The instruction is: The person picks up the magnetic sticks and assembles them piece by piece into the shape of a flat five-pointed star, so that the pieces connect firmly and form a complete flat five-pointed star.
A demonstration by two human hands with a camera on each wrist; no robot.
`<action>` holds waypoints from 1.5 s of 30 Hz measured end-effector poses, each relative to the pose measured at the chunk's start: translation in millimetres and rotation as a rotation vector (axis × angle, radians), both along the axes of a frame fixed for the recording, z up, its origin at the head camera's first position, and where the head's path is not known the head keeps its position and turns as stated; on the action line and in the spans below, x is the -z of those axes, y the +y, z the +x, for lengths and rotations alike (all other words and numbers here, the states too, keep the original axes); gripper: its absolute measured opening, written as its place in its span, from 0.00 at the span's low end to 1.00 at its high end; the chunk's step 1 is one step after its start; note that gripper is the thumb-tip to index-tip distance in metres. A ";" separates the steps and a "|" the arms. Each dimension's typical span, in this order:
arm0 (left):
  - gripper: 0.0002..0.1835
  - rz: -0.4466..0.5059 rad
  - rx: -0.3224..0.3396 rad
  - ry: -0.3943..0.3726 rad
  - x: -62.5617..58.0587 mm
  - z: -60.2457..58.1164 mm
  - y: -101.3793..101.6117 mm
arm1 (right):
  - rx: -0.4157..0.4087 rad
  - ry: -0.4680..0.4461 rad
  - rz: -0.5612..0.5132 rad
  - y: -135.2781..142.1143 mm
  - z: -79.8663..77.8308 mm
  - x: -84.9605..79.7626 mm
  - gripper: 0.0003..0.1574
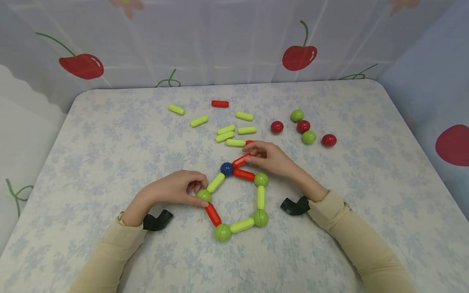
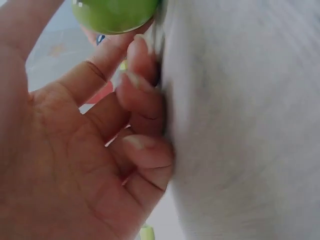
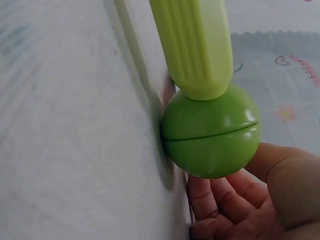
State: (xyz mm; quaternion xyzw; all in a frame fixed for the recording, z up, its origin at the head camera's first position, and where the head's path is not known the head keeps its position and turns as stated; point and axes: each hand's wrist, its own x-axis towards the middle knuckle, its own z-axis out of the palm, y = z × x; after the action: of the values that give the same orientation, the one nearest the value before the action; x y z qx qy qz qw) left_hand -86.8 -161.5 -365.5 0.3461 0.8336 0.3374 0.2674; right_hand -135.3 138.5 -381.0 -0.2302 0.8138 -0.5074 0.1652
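Observation:
On the table lies a closed ring of rods and balls, with a blue ball at its top. My left hand grips the green ball at the ring's left corner, between thumb and index finger; its other fingers curl against the tabletop. From that ball a yellow-green rod runs up to the blue ball and a red rod runs down. With thumb and fingers, my right hand pinches another red rod, whose lower end meets the blue ball. A second red rod links blue to green.
Beyond the ring several loose yellow-green rods and a red rod lie scattered. One yellow-green rod sits close to my right fingertips, end to end with a partly hidden red piece. Loose red balls and green balls rest back right.

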 end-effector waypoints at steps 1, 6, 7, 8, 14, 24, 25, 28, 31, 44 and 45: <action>0.15 -0.001 0.000 -0.010 -1.1 -0.6 0.5 | 0.008 -0.005 -0.013 -0.3 -0.3 0.9 0.15; 0.20 -0.012 -0.071 0.007 -6.7 -10.0 8.4 | 0.056 -0.032 -0.033 -1.3 0.5 3.5 0.12; 0.23 -0.008 -0.089 0.019 -7.0 -13.3 11.7 | 0.063 -0.036 -0.033 -1.6 1.0 3.7 0.12; 0.26 0.001 -0.102 0.029 -6.8 -16.7 15.1 | 0.067 -0.039 -0.033 -2.0 1.5 4.2 0.11; 0.27 0.072 -0.069 0.039 0.6 -32.0 35.3 | 0.080 -0.044 -0.011 -4.9 2.8 6.0 0.10; 0.18 0.131 -0.130 0.036 6.4 -28.7 39.3 | 0.357 0.130 0.092 8.5 -9.5 -0.6 0.11; 0.18 0.132 -0.131 0.033 6.6 -28.6 38.9 | 0.352 0.146 0.119 9.6 -10.8 0.2 0.13; 0.18 0.133 -0.131 0.035 8.0 -29.3 38.7 | 0.272 0.229 0.220 10.6 -14.9 4.4 0.19; 0.17 0.136 -0.129 0.041 9.1 -30.4 39.0 | 0.186 0.321 0.294 8.6 -17.1 6.0 0.19; 0.16 0.144 -0.122 0.032 9.6 -31.3 39.5 | -0.040 0.507 0.460 8.1 -17.1 2.5 0.22; 0.16 0.144 -0.124 0.032 9.4 -31.2 39.1 | -0.053 0.521 0.468 7.8 -17.2 2.2 0.22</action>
State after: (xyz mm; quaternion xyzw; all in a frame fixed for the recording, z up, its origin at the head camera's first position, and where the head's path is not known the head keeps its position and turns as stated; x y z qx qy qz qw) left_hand -118.0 -122.4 -374.9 0.3176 0.8312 0.4068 0.2070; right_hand -152.5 146.3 -383.2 -0.3290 0.9166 -0.2267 0.0134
